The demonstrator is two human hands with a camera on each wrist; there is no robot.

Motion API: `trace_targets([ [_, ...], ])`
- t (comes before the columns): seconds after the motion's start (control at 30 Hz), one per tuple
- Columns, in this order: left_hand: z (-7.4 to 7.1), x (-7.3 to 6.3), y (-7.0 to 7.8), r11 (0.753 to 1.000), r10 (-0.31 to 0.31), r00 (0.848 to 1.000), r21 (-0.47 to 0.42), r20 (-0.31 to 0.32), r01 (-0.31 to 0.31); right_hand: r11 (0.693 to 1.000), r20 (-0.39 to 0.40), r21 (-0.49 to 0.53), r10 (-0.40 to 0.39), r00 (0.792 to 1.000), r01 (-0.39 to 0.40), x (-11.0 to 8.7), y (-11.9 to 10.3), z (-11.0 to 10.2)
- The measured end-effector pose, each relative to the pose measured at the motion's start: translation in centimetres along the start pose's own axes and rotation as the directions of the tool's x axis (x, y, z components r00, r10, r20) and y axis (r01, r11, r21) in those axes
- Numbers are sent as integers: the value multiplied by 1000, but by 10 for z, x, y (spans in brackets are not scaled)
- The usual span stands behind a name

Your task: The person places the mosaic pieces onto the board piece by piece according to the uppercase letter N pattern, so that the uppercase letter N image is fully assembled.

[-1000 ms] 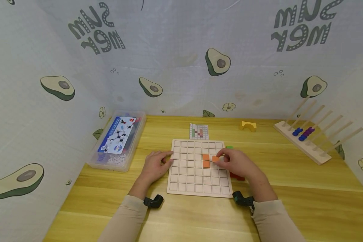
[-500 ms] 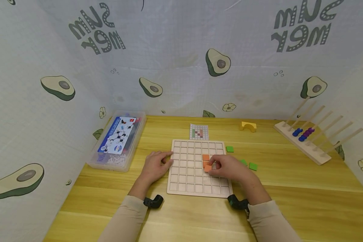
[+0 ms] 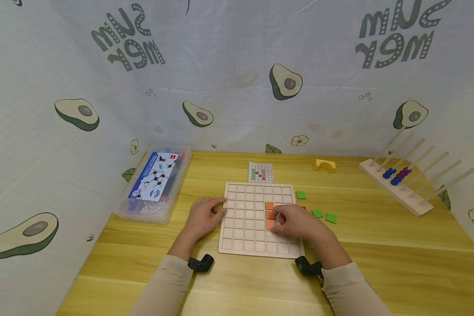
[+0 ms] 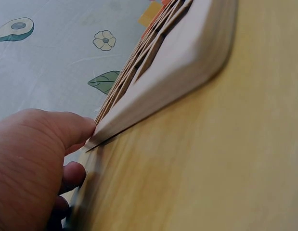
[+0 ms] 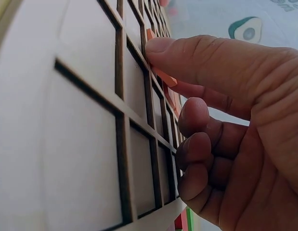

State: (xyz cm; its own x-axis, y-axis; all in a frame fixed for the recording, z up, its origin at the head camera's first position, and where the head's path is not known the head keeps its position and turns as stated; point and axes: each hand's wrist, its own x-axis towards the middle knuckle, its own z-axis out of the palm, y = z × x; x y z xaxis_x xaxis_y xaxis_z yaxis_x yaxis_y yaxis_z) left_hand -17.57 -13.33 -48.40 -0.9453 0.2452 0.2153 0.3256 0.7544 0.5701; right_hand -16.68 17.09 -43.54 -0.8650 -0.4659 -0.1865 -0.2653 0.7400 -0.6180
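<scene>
A pale wooden grid board lies flat on the table. My left hand rests at its left edge, thumb and index fingertip against the side; the left wrist view shows the thumb right at the board's edge. Over the board's right half, my right hand pinches an orange tile between thumb and index finger. That tile sits tilted at a cell in the right wrist view. Two more orange tiles line up behind it in the same column, the nearer partly covered by the fingers.
Behind the board lies a small printed pattern card. Green tiles and a bit of red lie to its right. A yellow arch block, a pegged bead rack and a clear plastic case stand farther out.
My right hand has carried the orange tile left and toward me, then lowered it into line with the other two. Green tiles on the right have come into view. My left hand stays put.
</scene>
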Motion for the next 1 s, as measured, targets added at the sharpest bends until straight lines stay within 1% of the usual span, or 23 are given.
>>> trace_targets([
  [0.33, 1, -1, -2, 1000, -4, 1000, 8, 10, 4, 1000, -4, 1, 10, 1000, -10, 0, 4, 2],
  [0.43, 1, -1, -2, 1000, -7, 1000, 6, 16, 7, 999, -13, 20, 34, 999, -34, -1, 5, 0],
  [0.63, 2, 0, -2, 1000, -3, 1000, 5, 12, 3, 996, -53, 31, 91, 994, -89, -7, 7, -13],
  [0.8, 3, 3, -2, 1000, 19, 1000, 7, 5, -19, 994, -90, 34, 102, 991, -99, -16, 11, -27],
  [0.9, 2, 3, -2, 1000, 13, 1000, 9, 12, -13, 993, -108, 36, 111, 988, -108, -21, 16, -33],
  [1.0, 1, 2, -3, 1000, 5, 1000, 14, 11, -5, 990, -120, 37, 139, 983, -136, -26, 21, -38],
])
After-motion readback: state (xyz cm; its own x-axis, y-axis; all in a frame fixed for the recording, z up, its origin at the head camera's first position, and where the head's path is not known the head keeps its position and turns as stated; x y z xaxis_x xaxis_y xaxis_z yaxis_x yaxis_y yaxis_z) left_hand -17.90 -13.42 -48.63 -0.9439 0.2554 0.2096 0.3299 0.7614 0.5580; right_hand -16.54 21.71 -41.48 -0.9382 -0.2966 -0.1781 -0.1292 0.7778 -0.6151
